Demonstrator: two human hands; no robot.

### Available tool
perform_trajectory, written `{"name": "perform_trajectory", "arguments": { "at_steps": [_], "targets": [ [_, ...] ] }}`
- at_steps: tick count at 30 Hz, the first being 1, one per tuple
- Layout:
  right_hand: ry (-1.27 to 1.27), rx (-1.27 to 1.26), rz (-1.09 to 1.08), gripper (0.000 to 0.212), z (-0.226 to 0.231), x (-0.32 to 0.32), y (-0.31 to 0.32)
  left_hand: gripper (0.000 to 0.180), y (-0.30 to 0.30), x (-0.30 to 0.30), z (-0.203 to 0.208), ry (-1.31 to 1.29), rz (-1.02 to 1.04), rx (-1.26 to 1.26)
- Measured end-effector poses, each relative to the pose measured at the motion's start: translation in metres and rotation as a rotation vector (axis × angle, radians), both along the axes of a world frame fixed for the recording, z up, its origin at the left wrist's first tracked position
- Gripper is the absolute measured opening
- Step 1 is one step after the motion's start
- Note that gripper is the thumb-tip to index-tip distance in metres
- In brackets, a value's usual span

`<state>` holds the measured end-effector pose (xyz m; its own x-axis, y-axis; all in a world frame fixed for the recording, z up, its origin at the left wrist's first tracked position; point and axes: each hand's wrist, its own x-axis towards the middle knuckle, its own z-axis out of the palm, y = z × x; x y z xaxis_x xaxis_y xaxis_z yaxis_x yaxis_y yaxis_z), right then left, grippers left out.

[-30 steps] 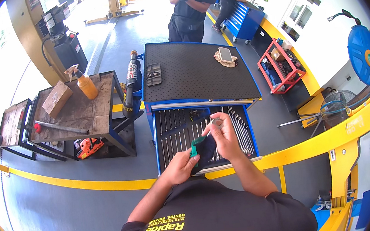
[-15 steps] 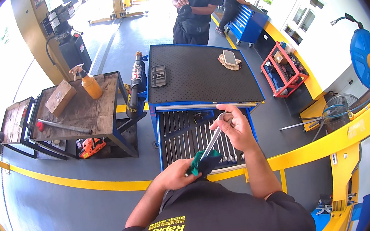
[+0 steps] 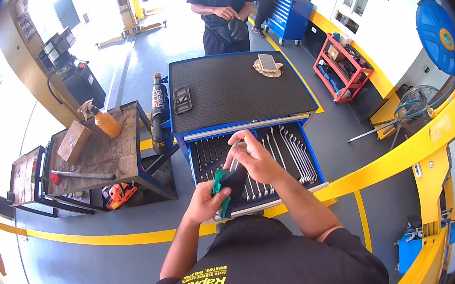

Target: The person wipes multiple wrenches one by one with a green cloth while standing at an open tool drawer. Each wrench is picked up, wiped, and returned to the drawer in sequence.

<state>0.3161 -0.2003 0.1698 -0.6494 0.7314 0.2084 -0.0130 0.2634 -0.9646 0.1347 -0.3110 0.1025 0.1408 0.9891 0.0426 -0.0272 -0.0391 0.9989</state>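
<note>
Mid-frame, your left hand (image 3: 207, 199) grips a green cloth (image 3: 222, 189) around the wrench (image 3: 236, 163); your right hand (image 3: 251, 153) pinches its upper end. Wiping looks underway; it isn't back in the open drawer (image 3: 296, 160) yet.

a black short-sleeved work shirt with yellow chest lettering, forearms and hands bare.

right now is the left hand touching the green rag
Touching. The head view shows the left hand closed around the green rag, which bunches out of its grip above the open drawer.
</note>
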Motion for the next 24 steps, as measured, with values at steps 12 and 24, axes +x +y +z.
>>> {"name": "perform_trajectory", "arguments": {
  "at_steps": [12, 24],
  "targets": [
    [0.149, -0.341, -0.144, 0.06, -0.087, 0.019, -0.015, 0.016, 0.036, 0.034, -0.031, -0.28, 0.41, -0.092],
    [-0.242, -0.564, 0.14, 0.024, -0.088, 0.031, -0.058, 0.013, 0.049, 0.009, -0.038, -0.477, 0.779, -0.089]
  ]
}}
